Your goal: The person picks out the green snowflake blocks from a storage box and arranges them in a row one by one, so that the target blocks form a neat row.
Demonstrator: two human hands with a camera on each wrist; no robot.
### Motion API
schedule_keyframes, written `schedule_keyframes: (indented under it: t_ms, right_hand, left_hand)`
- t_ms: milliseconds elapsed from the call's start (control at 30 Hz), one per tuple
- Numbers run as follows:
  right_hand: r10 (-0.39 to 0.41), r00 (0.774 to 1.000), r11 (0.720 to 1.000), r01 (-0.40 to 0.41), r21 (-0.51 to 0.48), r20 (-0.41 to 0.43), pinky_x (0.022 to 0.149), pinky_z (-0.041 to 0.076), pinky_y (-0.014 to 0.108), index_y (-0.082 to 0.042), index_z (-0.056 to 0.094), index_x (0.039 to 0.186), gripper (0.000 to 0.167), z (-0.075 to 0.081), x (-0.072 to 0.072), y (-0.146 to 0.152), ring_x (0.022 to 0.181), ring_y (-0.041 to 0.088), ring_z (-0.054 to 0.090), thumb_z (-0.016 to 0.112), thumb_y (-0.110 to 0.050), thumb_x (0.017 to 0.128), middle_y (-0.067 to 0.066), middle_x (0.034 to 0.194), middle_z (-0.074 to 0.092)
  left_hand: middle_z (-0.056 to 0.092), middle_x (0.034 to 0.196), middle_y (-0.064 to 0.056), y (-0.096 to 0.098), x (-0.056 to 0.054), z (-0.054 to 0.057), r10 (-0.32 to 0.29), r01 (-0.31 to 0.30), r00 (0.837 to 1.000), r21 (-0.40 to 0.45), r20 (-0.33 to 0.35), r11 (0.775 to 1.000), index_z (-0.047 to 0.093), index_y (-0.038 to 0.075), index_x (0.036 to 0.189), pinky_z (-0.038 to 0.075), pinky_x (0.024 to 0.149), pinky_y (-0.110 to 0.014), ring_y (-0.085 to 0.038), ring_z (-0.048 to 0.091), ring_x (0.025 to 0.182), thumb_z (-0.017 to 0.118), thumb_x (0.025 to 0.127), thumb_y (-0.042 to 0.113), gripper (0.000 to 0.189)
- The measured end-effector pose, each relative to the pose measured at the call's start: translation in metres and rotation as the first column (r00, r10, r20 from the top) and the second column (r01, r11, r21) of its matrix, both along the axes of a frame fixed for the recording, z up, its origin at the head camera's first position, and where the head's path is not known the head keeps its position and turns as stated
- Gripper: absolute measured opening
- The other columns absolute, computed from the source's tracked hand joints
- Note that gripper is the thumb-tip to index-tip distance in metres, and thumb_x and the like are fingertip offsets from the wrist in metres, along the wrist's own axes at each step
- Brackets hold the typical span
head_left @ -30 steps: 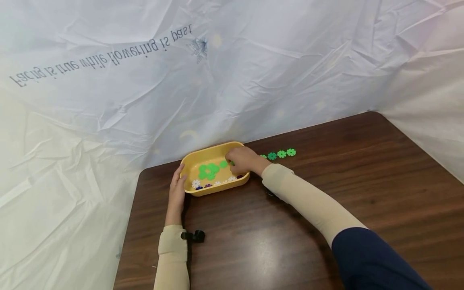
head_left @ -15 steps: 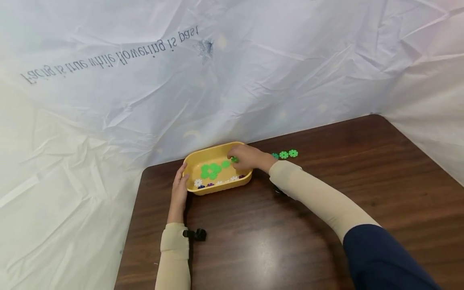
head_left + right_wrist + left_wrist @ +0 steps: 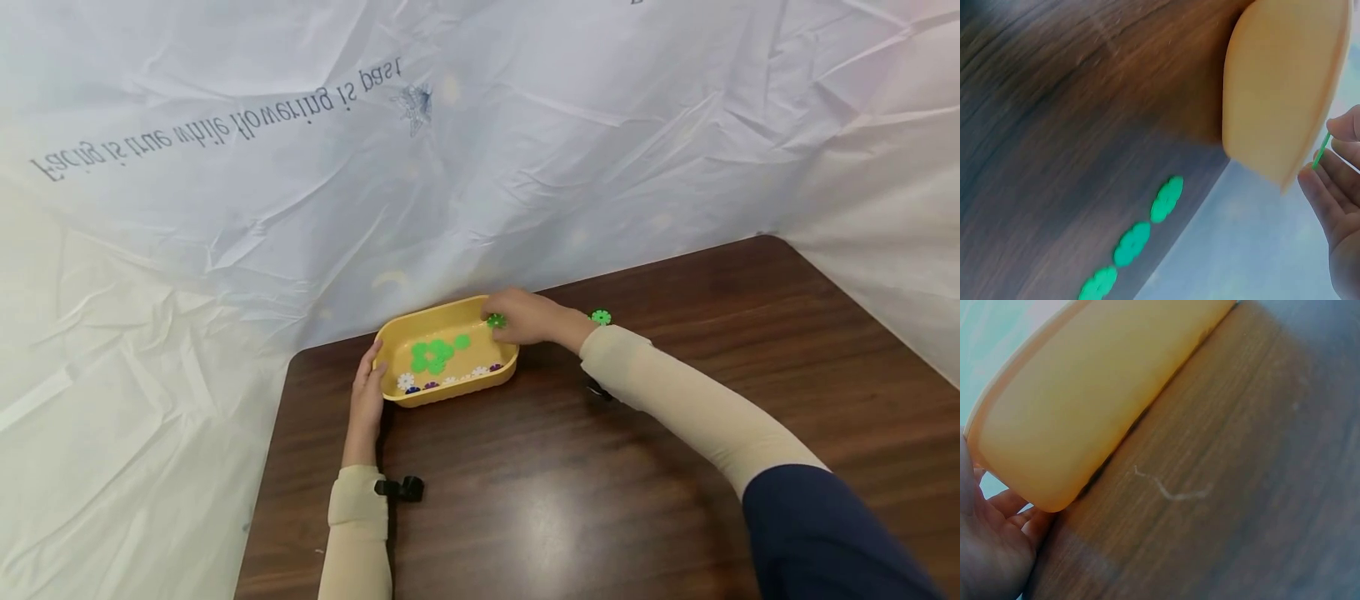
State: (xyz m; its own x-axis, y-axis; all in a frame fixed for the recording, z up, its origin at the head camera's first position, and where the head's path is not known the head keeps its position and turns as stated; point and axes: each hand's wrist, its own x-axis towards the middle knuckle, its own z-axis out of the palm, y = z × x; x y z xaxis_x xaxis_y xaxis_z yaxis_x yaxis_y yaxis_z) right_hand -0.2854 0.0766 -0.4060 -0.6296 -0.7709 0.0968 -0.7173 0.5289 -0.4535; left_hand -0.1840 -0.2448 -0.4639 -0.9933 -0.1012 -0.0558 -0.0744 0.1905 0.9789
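Note:
My left hand (image 3: 367, 393) grips the left end of a yellow plastic tray (image 3: 442, 319), thumb over the rim and fingers along the outside. Over the tray's right end, my right hand (image 3: 527, 318) pinches a green flower-shaped disc (image 3: 496, 321) between thumb and fingers. The right wrist view shows this disc edge-on as a thin green strip (image 3: 1321, 152), just past the tray's rim. Inside the tray lies a cluster of bright green discs (image 3: 438, 351). White discs (image 3: 405, 381) and dark blue and purple ones line its near side.
Green discs (image 3: 1132, 244) lie in a row on the brown wooden table (image 3: 480, 483), right of the tray. My right forearm hides most of that row in the head view, leaving one disc (image 3: 601, 317) showing. A white printed sheet (image 3: 525, 167) hangs behind the table.
My right hand has risen from the tray's floor and shifted right to its right rim, with a green disc pinched in the fingers. The left hand keeps its grip on the tray.

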Motion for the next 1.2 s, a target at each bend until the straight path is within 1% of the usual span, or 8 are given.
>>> schedule_keyframes:
  t_ms: [133,233,333,433,600,833,1133,1200]
  right_hand:
    - [-0.024,1.0,1.0,0.024,-0.019,-0.016,0.082,0.055,0.041,0.002,0.073,0.125,0.03,0.003,-0.001,0.014,0.094,0.025,0.065,0.068,-0.006,0.096,0.016,0.118,0.072]
    - [-0.029,0.999,0.999,0.028,-0.04,-0.016,0.073,0.051,0.038,0.003,0.075,0.122,0.027,0.005,-0.002,0.024,0.081,0.022,0.058,0.069,-0.005,0.096,0.014,0.112,0.072]
    - [-0.032,0.999,0.999,0.032,-0.045,-0.011,0.071,0.05,0.036,0.001,0.076,0.121,0.025,0.002,-0.004,0.032,0.079,0.019,0.056,0.069,-0.006,0.097,0.012,0.11,0.071]
    - [-0.053,0.999,0.998,0.054,-0.037,0.002,0.073,0.052,0.037,0.0,0.076,0.121,0.025,0.0,-0.003,0.042,0.083,0.02,0.059,0.07,-0.006,0.097,0.012,0.112,0.071]
    - [-0.101,0.995,0.995,0.101,-0.017,0.005,0.08,0.056,0.042,0.001,0.075,0.122,0.028,-0.003,-0.004,0.061,0.089,0.025,0.064,0.07,-0.006,0.095,0.015,0.115,0.07]
    - [-0.136,0.99,0.991,0.137,0.009,-0.026,0.085,0.057,0.046,-0.001,0.078,0.116,0.022,-0.009,-0.006,0.087,0.093,0.025,0.066,0.071,-0.005,0.096,0.014,0.113,0.072]
    - [-0.174,0.984,0.984,0.174,0.019,-0.036,0.085,0.056,0.052,0.005,0.077,0.115,0.023,-0.016,-0.006,0.113,0.096,0.031,0.067,0.07,-0.002,0.095,0.02,0.116,0.072]
    - [-0.177,0.983,0.984,0.178,0.023,-0.038,0.089,0.054,0.054,0.006,0.076,0.115,0.022,-0.019,-0.007,0.119,0.094,0.031,0.066,0.07,-0.002,0.095,0.021,0.116,0.072]
  left_hand:
    - [0.021,0.174,-0.011,0.0,0.0,-0.001,0.003,-0.003,1.0,0.001,0.002,1.0,0.033,0.008,0.166,0.017,0.126,-0.052,-0.032,0.015,0.16,0.039,0.113,0.012,0.054]
    - [0.021,0.174,-0.01,-0.005,-0.006,-0.013,0.01,-0.01,1.0,0.015,0.0,1.0,0.033,0.009,0.166,0.016,0.126,-0.053,-0.031,0.015,0.16,0.039,0.113,0.012,0.054]
    - [0.021,0.175,-0.008,-0.011,-0.012,-0.026,0.019,-0.019,1.0,0.017,0.001,1.0,0.033,0.012,0.167,0.016,0.126,-0.052,-0.03,0.015,0.16,0.039,0.114,0.014,0.054]
    - [0.021,0.175,-0.005,-0.014,-0.014,-0.035,0.025,-0.025,1.0,0.008,-0.002,1.0,0.034,0.017,0.167,0.018,0.126,-0.051,-0.028,0.017,0.16,0.039,0.114,0.018,0.053]
    - [0.023,0.174,-0.002,-0.013,-0.013,-0.04,0.018,-0.018,0.999,-0.001,-0.047,1.0,0.036,0.02,0.167,0.019,0.126,-0.051,-0.025,0.017,0.16,0.039,0.115,0.022,0.052]
    - [0.024,0.174,-0.001,-0.014,-0.015,-0.041,0.013,-0.013,0.998,0.003,-0.062,1.0,0.036,0.02,0.166,0.018,0.126,-0.05,-0.023,0.016,0.16,0.04,0.115,0.024,0.052]
    - [0.021,0.175,-0.003,-0.014,-0.013,-0.039,0.013,-0.014,0.999,-0.011,-0.05,1.0,0.035,0.019,0.167,0.017,0.126,-0.053,-0.026,0.014,0.161,0.04,0.115,0.024,0.053]
    - [0.02,0.175,-0.002,-0.013,-0.012,-0.039,0.01,-0.011,0.999,-0.007,-0.046,1.0,0.034,0.02,0.167,0.017,0.126,-0.052,-0.025,0.013,0.161,0.039,0.115,0.025,0.052]
